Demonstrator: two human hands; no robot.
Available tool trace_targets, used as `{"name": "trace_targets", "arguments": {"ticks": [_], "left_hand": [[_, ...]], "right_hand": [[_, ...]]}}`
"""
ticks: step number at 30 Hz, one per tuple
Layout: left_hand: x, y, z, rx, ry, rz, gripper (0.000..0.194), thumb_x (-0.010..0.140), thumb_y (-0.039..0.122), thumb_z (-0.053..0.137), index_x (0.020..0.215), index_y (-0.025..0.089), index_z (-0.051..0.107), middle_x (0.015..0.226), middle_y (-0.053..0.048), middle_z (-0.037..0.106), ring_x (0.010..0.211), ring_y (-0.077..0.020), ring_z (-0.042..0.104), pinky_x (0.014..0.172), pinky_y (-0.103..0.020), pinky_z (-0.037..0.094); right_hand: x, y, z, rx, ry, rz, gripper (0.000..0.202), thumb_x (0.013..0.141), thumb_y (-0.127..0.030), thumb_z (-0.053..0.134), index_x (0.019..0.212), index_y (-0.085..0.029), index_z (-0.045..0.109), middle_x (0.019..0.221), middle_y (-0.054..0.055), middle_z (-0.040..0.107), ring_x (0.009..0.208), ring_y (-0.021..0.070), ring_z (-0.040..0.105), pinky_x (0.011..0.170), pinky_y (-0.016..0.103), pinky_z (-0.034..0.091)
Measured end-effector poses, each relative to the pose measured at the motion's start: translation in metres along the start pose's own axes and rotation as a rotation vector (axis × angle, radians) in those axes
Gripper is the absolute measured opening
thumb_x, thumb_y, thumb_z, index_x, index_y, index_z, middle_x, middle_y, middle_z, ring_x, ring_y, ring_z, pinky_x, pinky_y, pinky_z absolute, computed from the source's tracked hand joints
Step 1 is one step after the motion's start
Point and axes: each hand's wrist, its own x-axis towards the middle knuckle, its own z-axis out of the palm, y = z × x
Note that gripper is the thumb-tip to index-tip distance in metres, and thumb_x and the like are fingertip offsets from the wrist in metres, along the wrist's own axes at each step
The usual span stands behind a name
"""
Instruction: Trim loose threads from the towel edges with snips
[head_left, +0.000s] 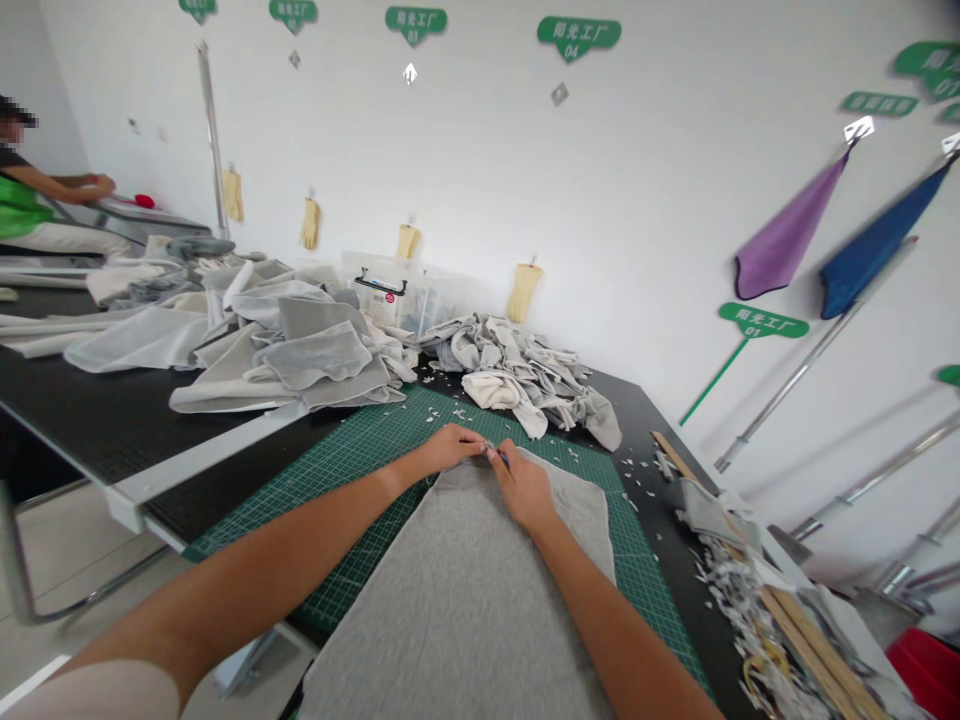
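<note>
Grey cloth (457,580) lies over the green mat (641,550) and runs back towards us, its far edge pinched in the nearly closed fingertips of our left hand (452,449) and right hand (525,492), the right also seeming to hold a small dark thing (503,458) we cannot make out. If that is a blade, a slip so close could nick our fingers or the cloth, and loose pale scraps (574,454) nearby might cling to it.
</note>
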Motion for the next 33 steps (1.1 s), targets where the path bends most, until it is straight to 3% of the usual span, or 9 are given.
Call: {"name": "trace_targets", "arguments": {"ticks": [20, 27, 33], "left_hand": [[-0.002, 0.0, 0.0, 0.049, 0.015, 0.0, 0.041, 0.087, 0.048, 0.059, 0.1, 0.015, 0.078, 0.098, -0.004, 0.078, 0.091, -0.0205, 0.068, 0.079, -0.025, 0.047], [0.0, -0.003, 0.001, -0.002, 0.005, 0.006, 0.044, 0.086, 0.051, 0.06, 0.105, 0.015, 0.078, 0.103, -0.005, 0.077, 0.094, -0.021, 0.068, 0.084, -0.026, 0.048], [-0.001, 0.0, 0.002, 0.019, 0.037, -0.021, 0.044, 0.085, 0.051, 0.061, 0.102, 0.015, 0.078, 0.098, -0.005, 0.077, 0.089, -0.0207, 0.068, 0.08, -0.026, 0.049]], "right_hand": [[0.001, 0.004, 0.003, 0.044, 0.01, -0.041, 0.037, 0.105, -0.05, 0.025, 0.104, -0.023, 0.05, 0.081, 0.003, 0.069, 0.067, 0.0179, 0.061, 0.057, 0.027, 0.021], [0.001, 0.007, 0.005, 0.148, 0.039, -0.044, 0.037, 0.104, -0.051, 0.027, 0.099, -0.024, 0.051, 0.078, 0.002, 0.066, 0.068, 0.0176, 0.06, 0.058, 0.026, 0.023], [0.004, 0.01, 0.005, 0.378, 0.123, 0.052, 0.04, 0.101, -0.054, 0.03, 0.089, -0.024, 0.053, 0.073, -0.002, 0.059, 0.067, 0.017, 0.055, 0.06, 0.025, 0.028]]}}
